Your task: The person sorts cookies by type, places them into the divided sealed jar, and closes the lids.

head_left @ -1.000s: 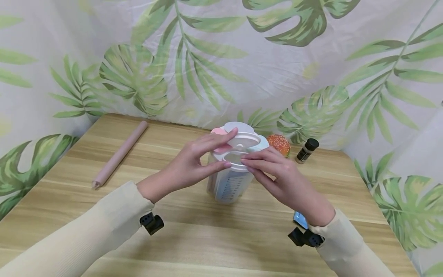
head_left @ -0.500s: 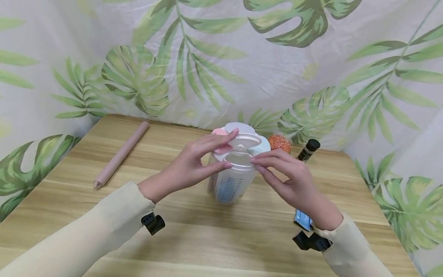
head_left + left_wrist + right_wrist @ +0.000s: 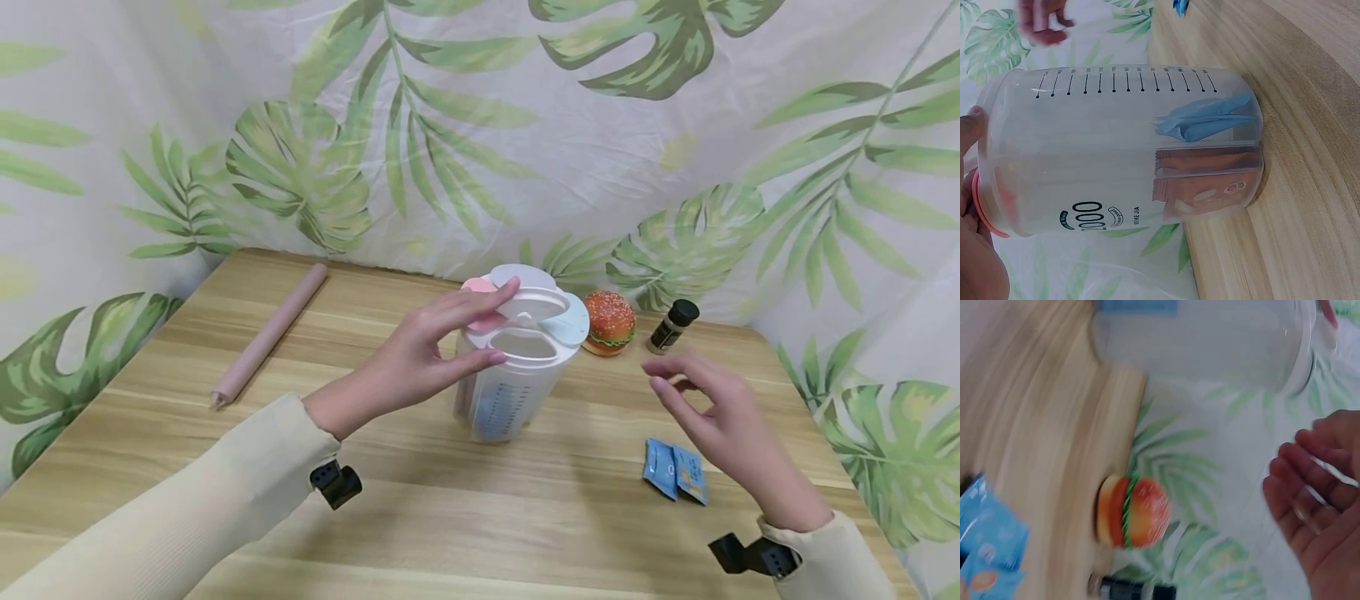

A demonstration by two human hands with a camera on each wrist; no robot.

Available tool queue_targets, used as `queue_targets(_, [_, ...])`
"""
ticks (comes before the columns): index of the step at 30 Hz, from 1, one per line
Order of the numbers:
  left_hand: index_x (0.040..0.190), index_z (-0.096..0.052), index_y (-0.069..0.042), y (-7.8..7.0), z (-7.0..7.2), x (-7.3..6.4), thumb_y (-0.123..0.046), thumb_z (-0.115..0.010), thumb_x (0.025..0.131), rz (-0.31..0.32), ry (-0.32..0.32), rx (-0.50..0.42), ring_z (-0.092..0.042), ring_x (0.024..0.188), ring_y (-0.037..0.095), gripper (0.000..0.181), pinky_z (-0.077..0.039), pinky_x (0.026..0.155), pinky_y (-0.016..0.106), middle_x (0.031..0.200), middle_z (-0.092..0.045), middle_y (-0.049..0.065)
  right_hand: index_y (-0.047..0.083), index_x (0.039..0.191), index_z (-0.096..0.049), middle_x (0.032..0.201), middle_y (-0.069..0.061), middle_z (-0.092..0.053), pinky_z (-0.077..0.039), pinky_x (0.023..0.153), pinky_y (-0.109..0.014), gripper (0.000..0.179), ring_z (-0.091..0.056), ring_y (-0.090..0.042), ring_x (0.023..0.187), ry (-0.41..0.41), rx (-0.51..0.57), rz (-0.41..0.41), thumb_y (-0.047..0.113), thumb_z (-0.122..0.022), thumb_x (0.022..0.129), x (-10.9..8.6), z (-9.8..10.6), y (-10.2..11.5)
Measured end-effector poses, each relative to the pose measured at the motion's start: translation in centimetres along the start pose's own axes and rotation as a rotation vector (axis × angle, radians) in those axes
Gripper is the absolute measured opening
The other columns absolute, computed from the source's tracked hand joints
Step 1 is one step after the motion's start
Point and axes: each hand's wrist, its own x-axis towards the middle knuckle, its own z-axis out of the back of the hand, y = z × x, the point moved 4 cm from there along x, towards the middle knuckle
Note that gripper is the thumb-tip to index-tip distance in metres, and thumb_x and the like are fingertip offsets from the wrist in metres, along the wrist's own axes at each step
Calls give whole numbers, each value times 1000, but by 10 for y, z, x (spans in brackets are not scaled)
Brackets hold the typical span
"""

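A clear lidded storage container (image 3: 510, 400) with a measuring scale stands upright at the middle of the wooden table. Its lid has pastel flaps; the near flap (image 3: 534, 306) is raised above an oval opening. My left hand (image 3: 420, 350) holds the lid, thumb on the near rim and index finger at the raised flap. Blue packets (image 3: 1207, 120) and reddish-brown packets (image 3: 1210, 178) lie in separate compartments at its bottom. My right hand (image 3: 723, 425) hovers right of the container, fingers loosely curled around nothing. Beneath and left of it lie two blue packets (image 3: 675, 471).
Behind the right hand are a toy hamburger (image 3: 609, 323) and a small black-capped bottle (image 3: 672, 325). A dusty-pink roll (image 3: 270, 335) lies slantwise on the left side of the table (image 3: 420, 517). Leaf-patterned cloth (image 3: 450, 150) hangs along the back and sides.
My right hand has left the container's opening and moved right, uncovering the hamburger and the blue packets on the table. My left hand has stayed on the lid.
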Motion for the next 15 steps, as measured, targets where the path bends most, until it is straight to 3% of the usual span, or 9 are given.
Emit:
queue_targets(5, [153,-53,-4,0,0,1,-8,-84,88,11,-1,-6,-63,132,21,72,-44,122,41,145,-67,9,4,117,-73,106,-8,-76,-58,72,-19,18,-67,-2,91,201,-78,-255,7,-70,100,-30,4,-39])
queue_targets(10, [152,-53,-4,1,1,1,-7,-83,88,2,-11,-9,-64,131,22,71,-44,122,41,144,-68,10,-9,127,-66,113,-19,-74,-58,72,-24,37,-70,-20,91,442,-66,-467,17,-72,100,-65,1,-82])
queue_targets(15, [152,-53,-4,1,0,1,-7,-84,88,-3,-9,-9,-65,129,21,71,-46,121,40,144,-68,10,-11,134,-60,111,-16,-71,-55,74,-24,50,-66,-18,94,600,-3,-555,22,-74,99,-93,-5,-111])
